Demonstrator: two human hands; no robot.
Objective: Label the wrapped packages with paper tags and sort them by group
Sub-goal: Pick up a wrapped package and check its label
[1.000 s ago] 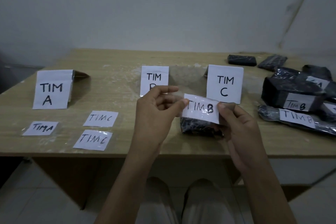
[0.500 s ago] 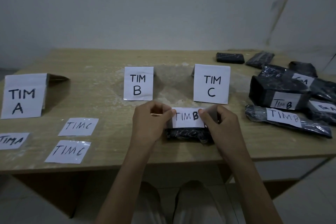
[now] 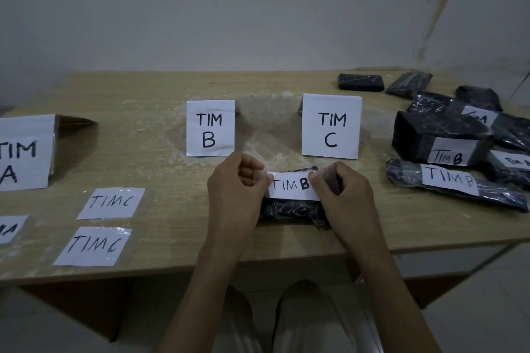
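In the head view, a pale wooden table [image 3: 149,86] stands against a plain grey wall. Near its front edge, at the centre, lies a small black plastic-wrapped package [image 3: 289,211]. A white paper tag [image 3: 289,188] hand-lettered "TIM B" lies across the top of the package. The left hand [image 3: 235,195] pinches the tag's left end between thumb and curled fingers. The right hand [image 3: 344,198] grasps the right end the same way, where a strip of clear tape [image 3: 327,178] sticks out past the paper. Both hands are down on the package, one at each end.

Just behind the hands stand two upright white cards, one marked "TIM B" [image 3: 210,127] and one marked "TIM C" [image 3: 331,126], with bare table between them. A third upright card marked "TIM A" [image 3: 24,152] stands at the far left, partly cut off by the frame.

On the left front of the table two loose tags under clear tape, each reading "TIM C", lie flat, one [image 3: 110,203] behind the other [image 3: 92,246]. Another flat tag [image 3: 10,228] shows only in part at the left edge.

On the right lies a heap of black wrapped packages. Among them are a boxy one [image 3: 421,132] and a long flat one [image 3: 504,198], each with a "TIM B" tag. Two untagged dark packages [image 3: 360,82] [image 3: 408,84] lie at the back right, apart from the heap.

The person's knees [image 3: 301,321] show below the table edge.
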